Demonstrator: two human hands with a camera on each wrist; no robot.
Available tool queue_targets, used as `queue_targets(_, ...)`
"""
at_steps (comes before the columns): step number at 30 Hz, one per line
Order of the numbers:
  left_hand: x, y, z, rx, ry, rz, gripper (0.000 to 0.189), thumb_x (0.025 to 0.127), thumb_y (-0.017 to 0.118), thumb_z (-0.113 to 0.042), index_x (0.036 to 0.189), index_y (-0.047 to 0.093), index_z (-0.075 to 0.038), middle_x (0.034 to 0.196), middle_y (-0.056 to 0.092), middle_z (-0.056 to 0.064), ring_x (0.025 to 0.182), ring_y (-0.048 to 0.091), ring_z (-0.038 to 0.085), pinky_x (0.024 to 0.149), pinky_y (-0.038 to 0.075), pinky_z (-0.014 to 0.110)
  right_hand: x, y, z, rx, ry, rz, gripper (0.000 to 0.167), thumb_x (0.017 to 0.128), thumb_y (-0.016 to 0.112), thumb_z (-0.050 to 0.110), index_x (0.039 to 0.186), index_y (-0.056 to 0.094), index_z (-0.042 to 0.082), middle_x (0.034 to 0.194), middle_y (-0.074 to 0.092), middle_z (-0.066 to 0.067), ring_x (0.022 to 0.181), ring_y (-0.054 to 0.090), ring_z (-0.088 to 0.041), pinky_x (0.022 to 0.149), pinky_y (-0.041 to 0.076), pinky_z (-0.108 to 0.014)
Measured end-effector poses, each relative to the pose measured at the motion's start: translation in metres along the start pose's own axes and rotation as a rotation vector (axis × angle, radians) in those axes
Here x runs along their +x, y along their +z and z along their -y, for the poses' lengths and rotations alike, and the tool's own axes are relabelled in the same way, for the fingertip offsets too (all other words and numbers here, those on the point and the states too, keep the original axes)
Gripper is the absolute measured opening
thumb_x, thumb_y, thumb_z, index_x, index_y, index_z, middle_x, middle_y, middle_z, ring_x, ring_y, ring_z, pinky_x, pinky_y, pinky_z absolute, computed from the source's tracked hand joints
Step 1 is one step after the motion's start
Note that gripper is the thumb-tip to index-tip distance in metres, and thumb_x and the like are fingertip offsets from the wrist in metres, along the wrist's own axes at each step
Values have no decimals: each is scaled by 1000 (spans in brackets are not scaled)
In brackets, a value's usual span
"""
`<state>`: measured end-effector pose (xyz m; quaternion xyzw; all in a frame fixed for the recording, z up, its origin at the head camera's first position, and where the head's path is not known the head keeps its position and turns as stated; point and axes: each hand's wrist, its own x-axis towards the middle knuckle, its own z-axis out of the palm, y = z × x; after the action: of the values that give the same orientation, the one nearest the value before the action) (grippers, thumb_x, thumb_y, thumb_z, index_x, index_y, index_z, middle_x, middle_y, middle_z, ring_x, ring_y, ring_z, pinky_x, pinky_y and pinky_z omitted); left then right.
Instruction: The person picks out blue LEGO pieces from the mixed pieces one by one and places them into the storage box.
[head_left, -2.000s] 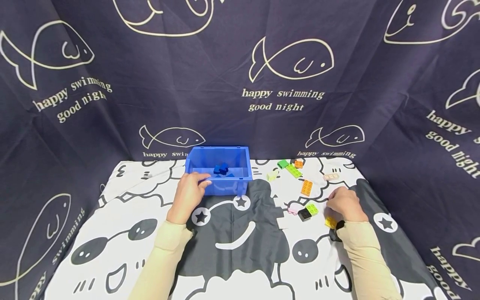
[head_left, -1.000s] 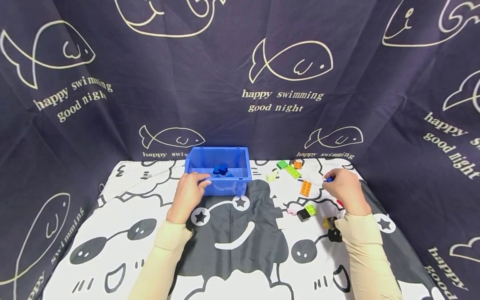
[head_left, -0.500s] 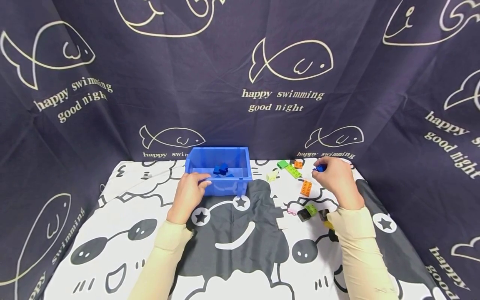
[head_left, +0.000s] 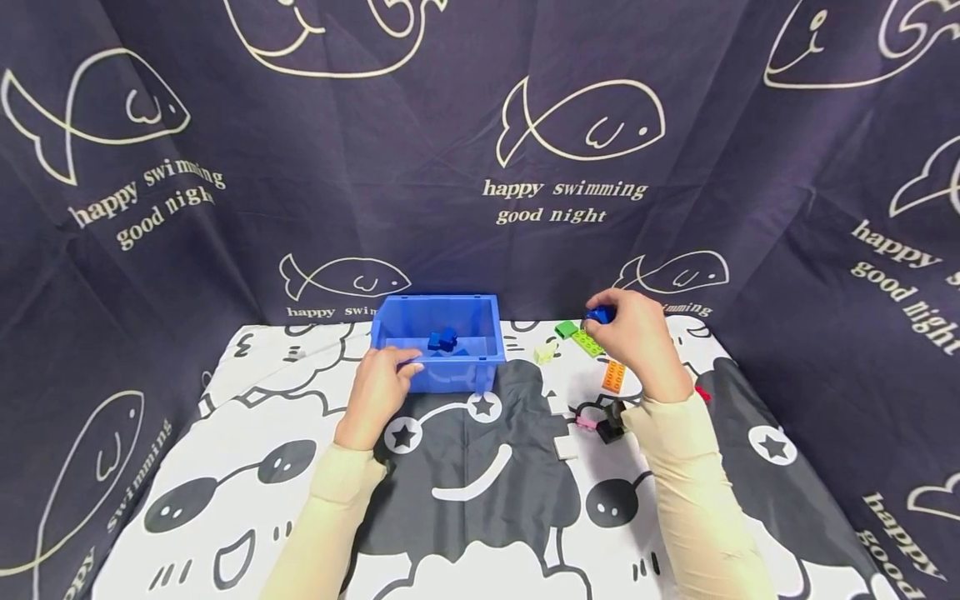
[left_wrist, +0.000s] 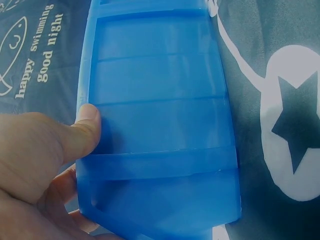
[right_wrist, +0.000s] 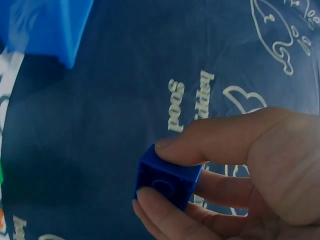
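My left hand (head_left: 377,392) grips the front rim of a blue plastic bin (head_left: 442,379); in the left wrist view the thumb (left_wrist: 87,125) lies over the rim with the fingers behind it. Several blue bricks (head_left: 444,339) lie inside the bin. My right hand (head_left: 633,337) pinches a blue building brick (right_wrist: 167,175) between thumb and fingertips, its hollow underside showing in the right wrist view. That hand is raised over the far right part of the cloth, above a lime green brick (head_left: 588,342) and a green brick (head_left: 566,330).
Loose bricks lie on the patterned cloth at right: orange (head_left: 613,376), pale yellow-green (head_left: 545,352), pink (head_left: 587,423), black (head_left: 611,431), white (head_left: 566,447) and red (head_left: 702,392). A dark fish-print curtain (head_left: 480,208) hangs behind the bin. The right sleeve hides part of the cloth.
My right hand has picked up a blue brick from the right side and carried it up and leftward, toward the bin. My left hand has stayed on the bin's rim.
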<state>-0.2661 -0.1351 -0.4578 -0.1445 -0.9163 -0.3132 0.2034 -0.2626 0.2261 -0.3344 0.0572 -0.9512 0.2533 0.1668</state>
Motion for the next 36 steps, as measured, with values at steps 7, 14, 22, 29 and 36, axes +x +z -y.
queue_targets(7,-1,-1,-1,-8,2,-5,19,89,79,-10,108,81,-6,100,77,14,94,68,39,86,50,52,10,19,26,40,-48,-5,25,82,71,11,105,77,4,105,74,-19,91,64,-37,83,52,-50)
queue_targets(14,-1,1,-1,-1,-11,4,20,88,80,-10,108,81,-7,101,77,14,92,66,41,84,50,52,21,38,50,71,-78,9,26,80,73,10,105,77,5,104,75,-15,91,64,-35,84,53,-47)
queue_targets(22,0,0,-1,2,-22,6,20,89,80,-12,109,81,-7,101,77,14,91,65,43,84,50,53,30,57,78,84,-77,89,29,81,74,10,109,76,5,110,75,-15,98,65,-36,92,54,-48)
queue_targets(29,-1,2,0,8,-11,6,18,89,80,-12,107,82,-9,99,77,13,90,65,41,84,50,52,39,79,95,78,26,237,32,88,73,11,119,73,5,120,72,-14,99,67,-33,91,59,-48)
queue_targets(36,-1,2,0,11,-3,-10,18,88,80,-12,106,82,-10,101,78,14,89,65,40,83,49,51,47,102,104,30,76,321,30,87,77,13,117,74,9,120,72,-10,102,66,-30,92,57,-48)
